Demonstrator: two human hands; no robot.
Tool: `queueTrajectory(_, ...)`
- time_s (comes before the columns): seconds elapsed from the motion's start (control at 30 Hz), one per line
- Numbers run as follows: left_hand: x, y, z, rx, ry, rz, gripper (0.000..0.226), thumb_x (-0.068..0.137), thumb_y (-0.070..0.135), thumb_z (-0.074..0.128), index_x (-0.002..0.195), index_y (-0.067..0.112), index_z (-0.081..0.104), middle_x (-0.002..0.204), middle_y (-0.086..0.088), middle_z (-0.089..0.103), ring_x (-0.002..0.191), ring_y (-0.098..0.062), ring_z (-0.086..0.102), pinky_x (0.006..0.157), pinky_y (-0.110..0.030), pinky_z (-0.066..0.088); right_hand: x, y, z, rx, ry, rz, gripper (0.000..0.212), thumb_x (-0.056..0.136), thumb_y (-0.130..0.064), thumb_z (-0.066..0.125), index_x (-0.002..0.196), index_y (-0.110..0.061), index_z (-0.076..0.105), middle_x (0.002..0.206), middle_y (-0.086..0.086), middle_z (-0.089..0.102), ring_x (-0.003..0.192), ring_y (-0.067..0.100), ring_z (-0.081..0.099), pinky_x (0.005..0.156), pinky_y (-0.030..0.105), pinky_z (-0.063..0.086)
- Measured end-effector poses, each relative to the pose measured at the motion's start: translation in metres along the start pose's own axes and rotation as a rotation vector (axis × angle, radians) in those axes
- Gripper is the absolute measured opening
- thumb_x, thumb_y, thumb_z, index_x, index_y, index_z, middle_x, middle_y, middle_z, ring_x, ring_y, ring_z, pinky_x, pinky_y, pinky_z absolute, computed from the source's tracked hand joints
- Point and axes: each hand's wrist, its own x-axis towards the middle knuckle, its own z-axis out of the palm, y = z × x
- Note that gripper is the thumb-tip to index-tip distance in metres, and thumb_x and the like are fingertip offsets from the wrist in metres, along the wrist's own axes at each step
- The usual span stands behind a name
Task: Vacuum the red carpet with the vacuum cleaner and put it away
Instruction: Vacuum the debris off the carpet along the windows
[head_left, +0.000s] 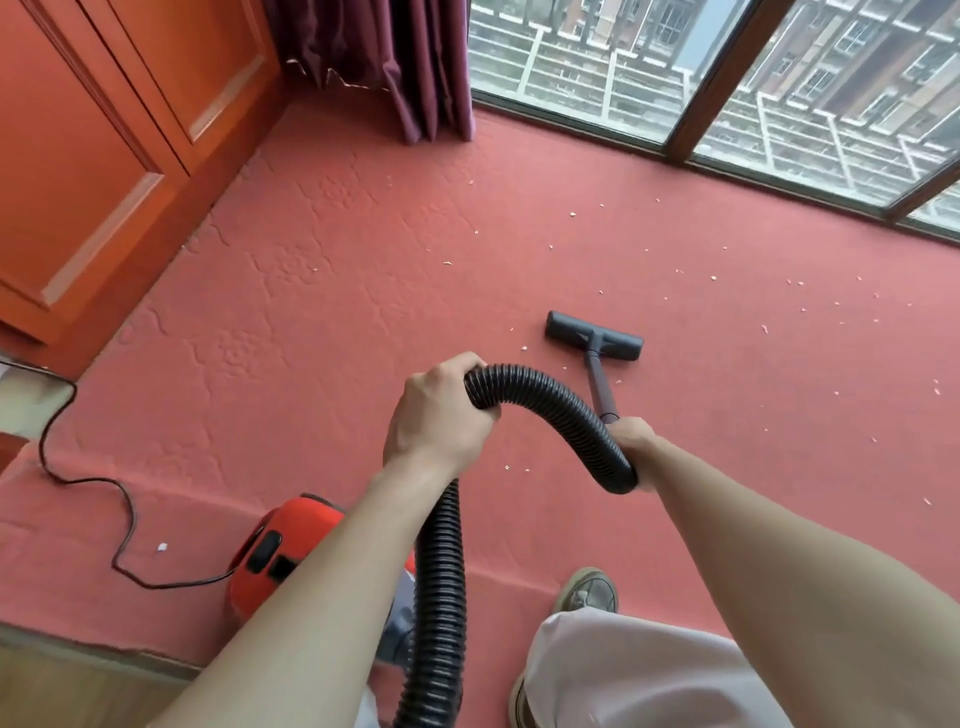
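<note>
Floor head (594, 335) on carpet (363, 260) ahead, canister (291, 540) near left, cord (171, 587) apparently trailing leftward.

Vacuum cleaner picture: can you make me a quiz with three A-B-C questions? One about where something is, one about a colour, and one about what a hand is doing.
1. Where is the vacuum body? A on a chair; B on the carpet near the person's shoe; C in a box.
2. What colour is the hose? A black; B white; C green.
3. What is the left hand doing? A hanging free; B lying flat on the floor; C gripping the hose.
Answers: 1 B, the orange body sits on the red carpet. 2 A, its ribbed tube is black. 3 C, its fingers curl round the hose.
</note>
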Motion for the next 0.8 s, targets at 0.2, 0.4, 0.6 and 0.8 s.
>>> queueTrajectory(0.2, 0.004, -0.009, 0.004, 0.036, -0.016, 0.012, 0.009, 0.077, 0.022, 0.068, 0.085, 0.025, 0.065, 0.066, 0.005, 0.063, 0.067, -0.024, 0.061, 0.056, -0.029, 0.045, 0.024, -0.016, -0.003, -0.111, 0.012, -0.044, 0.036, 0.088, -0.022, 0.056, 0.115, 0.001, 0.059, 0.109, 0.015, 0.068, 0.09, 0.031, 0.065, 0.068, 0.032, 0.049)
queueTrajectory(0.4, 0.011, 0.0, -0.005, 0.009, -0.002, 0.007, 0.008, 0.076, 0.021, 0.068, 0.082, 0.024, 0.064, 0.064, 0.006, 0.062, 0.064, -0.02, 0.06, 0.055, -0.026, 0.039, -0.019, -0.002, 0.009, -0.051, -0.162, -0.097, 0.033, 0.088, -0.022, 0.058, 0.116, -0.004, 0.061, 0.089, 0.011, 0.065, 0.076, 0.024, 0.057, 0.07, 0.033, 0.047)
queueTrajectory(0.6, 0.006, -0.003, -0.018, 0.034, 0.02, 0.047, 0.009, 0.076, 0.019, 0.066, 0.08, 0.025, 0.061, 0.063, 0.006, 0.061, 0.062, -0.02, 0.059, 0.054, -0.026, 0.038, -0.052, 0.011, 0.016, -0.118, -0.244, -0.087, 0.016, 0.09, -0.015, 0.054, 0.098, -0.001, 0.058, 0.074, 0.007, 0.054, 0.065, 0.021, 0.052, 0.059, 0.037, 0.043)
queueTrajectory(0.8, 0.0, -0.011, -0.021, 0.045, 0.037, 0.086, 0.009, 0.079, 0.019, 0.066, 0.081, 0.024, 0.059, 0.062, 0.006, 0.06, 0.058, -0.016, 0.057, 0.051, -0.026, 0.038, -0.046, 0.0, 0.015, -0.059, -0.229, -0.066, 0.014, 0.092, -0.013, 0.052, 0.084, -0.002, 0.054, 0.071, 0.01, 0.053, 0.063, 0.022, 0.051, 0.064, 0.035, 0.043)
